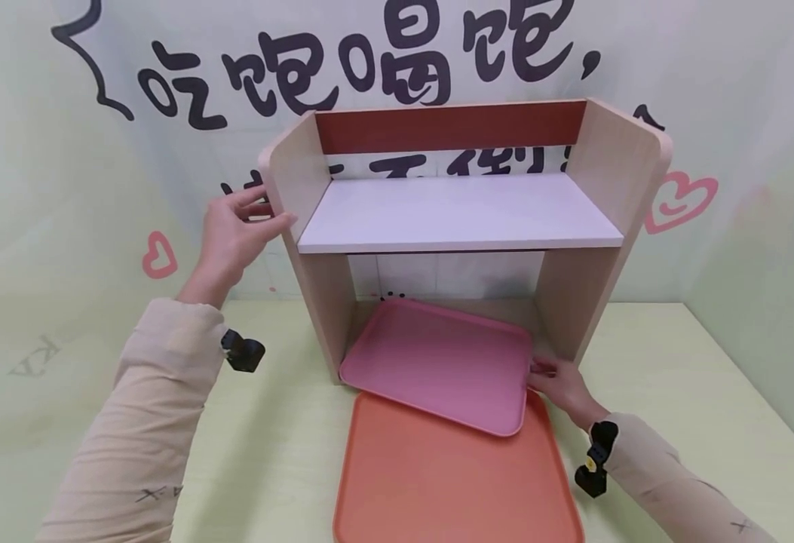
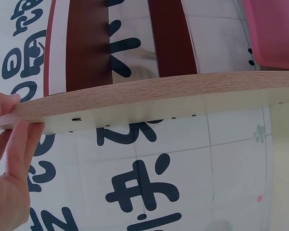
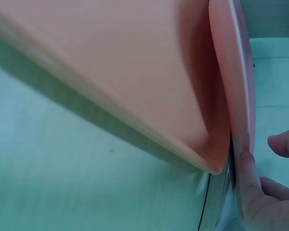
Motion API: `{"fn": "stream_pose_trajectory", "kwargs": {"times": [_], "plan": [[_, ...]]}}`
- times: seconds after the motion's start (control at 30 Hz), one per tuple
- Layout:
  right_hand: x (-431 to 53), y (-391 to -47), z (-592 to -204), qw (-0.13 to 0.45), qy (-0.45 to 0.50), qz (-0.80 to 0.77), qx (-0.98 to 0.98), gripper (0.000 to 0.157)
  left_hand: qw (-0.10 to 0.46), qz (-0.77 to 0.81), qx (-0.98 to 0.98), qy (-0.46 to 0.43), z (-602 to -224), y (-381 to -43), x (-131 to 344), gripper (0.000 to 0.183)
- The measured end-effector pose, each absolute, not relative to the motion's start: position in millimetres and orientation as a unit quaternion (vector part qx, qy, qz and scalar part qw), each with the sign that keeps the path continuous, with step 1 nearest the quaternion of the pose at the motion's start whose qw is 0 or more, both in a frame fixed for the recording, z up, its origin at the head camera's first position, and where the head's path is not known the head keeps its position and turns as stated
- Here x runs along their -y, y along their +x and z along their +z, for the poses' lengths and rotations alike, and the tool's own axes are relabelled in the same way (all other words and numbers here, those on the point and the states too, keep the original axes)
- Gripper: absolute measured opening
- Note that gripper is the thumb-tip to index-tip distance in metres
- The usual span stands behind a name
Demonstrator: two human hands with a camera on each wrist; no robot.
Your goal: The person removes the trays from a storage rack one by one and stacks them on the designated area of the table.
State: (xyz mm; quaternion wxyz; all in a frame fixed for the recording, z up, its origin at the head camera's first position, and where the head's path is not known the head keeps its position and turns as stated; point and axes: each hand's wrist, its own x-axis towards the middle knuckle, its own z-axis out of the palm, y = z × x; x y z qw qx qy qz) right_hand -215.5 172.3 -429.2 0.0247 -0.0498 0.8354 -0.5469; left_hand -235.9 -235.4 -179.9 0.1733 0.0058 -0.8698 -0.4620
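My left hand (image 1: 234, 230) grips the upper left side panel (image 2: 149, 98) of a small wooden shelf (image 1: 461, 215), thumb on one side and fingers on the other. A pink tray (image 1: 444, 362) sits turned at an angle in the shelf's lower opening, its front corner sticking out. At that tray's right edge is my right hand (image 1: 566, 388). In the right wrist view, one finger (image 3: 248, 168) touches the tray's rim while another digit stands apart from it. Under the pink tray's front, an orange tray (image 1: 458, 475) lies on the table, partly overlapped.
The shelf stands on a pale wood table (image 1: 268, 452), near a wall (image 1: 186, 173) with black lettering and pink hearts. Its white upper board (image 1: 461, 211) spans both side panels, with a red-brown back strip (image 1: 451, 128) above. Black wrist cameras are strapped to both sleeves.
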Motion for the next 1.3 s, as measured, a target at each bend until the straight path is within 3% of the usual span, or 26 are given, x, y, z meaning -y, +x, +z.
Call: {"fn": "stream_pose_trajectory", "kwargs": {"times": [0.47, 1.3], "plan": [[-168, -225, -441, 0.034, -0.009, -0.52, -0.854, 0.04, 0.175, -0.464, 0.869, 0.005, -180, -235, 235, 0.057], [-166, -196, -437, 0.05, 0.04, -0.569, -0.82, 0.045, 0.175, -0.464, 0.868, 0.004, -181, -235, 234, 0.057]]}}
